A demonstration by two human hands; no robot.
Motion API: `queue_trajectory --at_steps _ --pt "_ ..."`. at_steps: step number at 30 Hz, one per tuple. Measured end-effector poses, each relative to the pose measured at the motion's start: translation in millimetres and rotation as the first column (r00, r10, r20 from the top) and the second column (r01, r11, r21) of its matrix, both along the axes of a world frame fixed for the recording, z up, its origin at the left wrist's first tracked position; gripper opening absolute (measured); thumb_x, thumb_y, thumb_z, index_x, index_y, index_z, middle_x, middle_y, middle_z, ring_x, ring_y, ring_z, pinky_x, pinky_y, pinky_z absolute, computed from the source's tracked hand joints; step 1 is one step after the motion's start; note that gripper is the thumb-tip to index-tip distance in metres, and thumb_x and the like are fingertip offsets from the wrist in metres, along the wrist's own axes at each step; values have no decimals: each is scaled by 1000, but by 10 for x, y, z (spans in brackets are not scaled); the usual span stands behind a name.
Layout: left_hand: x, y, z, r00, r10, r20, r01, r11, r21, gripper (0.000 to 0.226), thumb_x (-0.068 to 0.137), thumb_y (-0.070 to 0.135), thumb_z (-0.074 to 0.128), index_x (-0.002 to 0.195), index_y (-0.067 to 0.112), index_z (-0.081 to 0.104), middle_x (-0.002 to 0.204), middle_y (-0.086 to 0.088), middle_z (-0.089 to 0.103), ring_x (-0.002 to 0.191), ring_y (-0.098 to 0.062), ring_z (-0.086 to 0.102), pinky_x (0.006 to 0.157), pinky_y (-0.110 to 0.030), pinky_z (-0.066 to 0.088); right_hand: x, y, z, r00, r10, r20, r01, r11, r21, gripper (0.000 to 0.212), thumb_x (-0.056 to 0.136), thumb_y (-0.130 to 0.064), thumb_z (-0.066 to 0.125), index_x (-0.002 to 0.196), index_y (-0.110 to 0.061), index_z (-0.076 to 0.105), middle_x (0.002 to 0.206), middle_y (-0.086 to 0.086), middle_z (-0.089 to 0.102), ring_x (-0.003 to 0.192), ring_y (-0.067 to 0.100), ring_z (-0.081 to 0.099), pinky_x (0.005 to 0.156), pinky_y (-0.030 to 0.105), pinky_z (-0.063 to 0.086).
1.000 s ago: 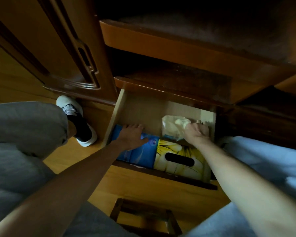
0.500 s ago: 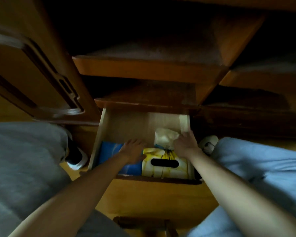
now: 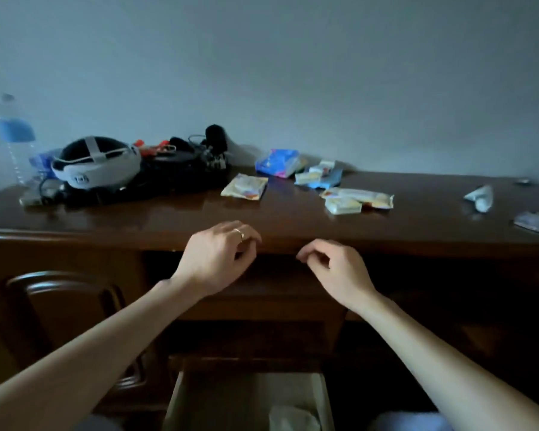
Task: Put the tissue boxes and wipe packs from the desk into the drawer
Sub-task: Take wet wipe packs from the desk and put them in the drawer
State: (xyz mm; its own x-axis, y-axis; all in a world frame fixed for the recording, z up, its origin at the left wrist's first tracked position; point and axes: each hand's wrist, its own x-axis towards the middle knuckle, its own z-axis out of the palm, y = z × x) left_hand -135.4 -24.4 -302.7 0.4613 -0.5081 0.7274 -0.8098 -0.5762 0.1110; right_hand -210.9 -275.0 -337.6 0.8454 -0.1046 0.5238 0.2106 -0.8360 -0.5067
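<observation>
View has swung up from the drawer to the desk top since 0.5 s ago. Both hands have left the drawer and now hang in the air in front of the desk (image 3: 293, 219) edge. Left hand (image 3: 215, 259) w/ a ring: fingers loosely curled, holding nothing; before it lay on the blue box in the drawer. Right hand (image 3: 336, 272): fingers loosely curled too, nothing in it; before it was at the white tissue at the drawer's back right.

Drawer (image 3: 175, 396) is open at the bottom of the frame, mostly cut off. Only a bit of white tissue (image 3: 293, 418) shows inside; the blue and yellow boxes seen earlier are out of view.

Still on the desk: a yellowish wipe pack (image 3: 245, 186) near the middle, a blue pack (image 3: 277, 163) behind it by the wall, a small blue-and-white pack (image 3: 319, 175) just right of that, and two more packs (image 3: 358, 199) touching each other nearer the front right.

Other stuff: headset (image 3: 95, 163) and black cables (image 3: 184, 166) at left, water bottle (image 3: 13, 135) far left, a tube (image 3: 479, 197) and a flat dark item (image 3: 535, 223) far right, blurred.
</observation>
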Motion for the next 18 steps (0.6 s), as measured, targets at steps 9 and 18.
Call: queue_trajectory --at_steps 9,18 --pt "1315 -632 390 932 277 -234 -236 954 186 49 91 39 58 139 28 54 147 0 48 136 -25 38 107 -43 37 1063 -585 421 900 -416 -128 335 850 -406 55 96 -52 50 146 -31 43 156 3 31 146 25 23 118 47 22" --pt "2009 -972 45 827 472 -305 -353 858 372 64 87 68 43 138 31 54 140 -4 51 132 -28 44 103 -51 37 1691 -1113 474 608 -687 -398 559 727 -400 101 70 -93 33 153 -35 30 164 18 19 151 44 10 111 74 14"
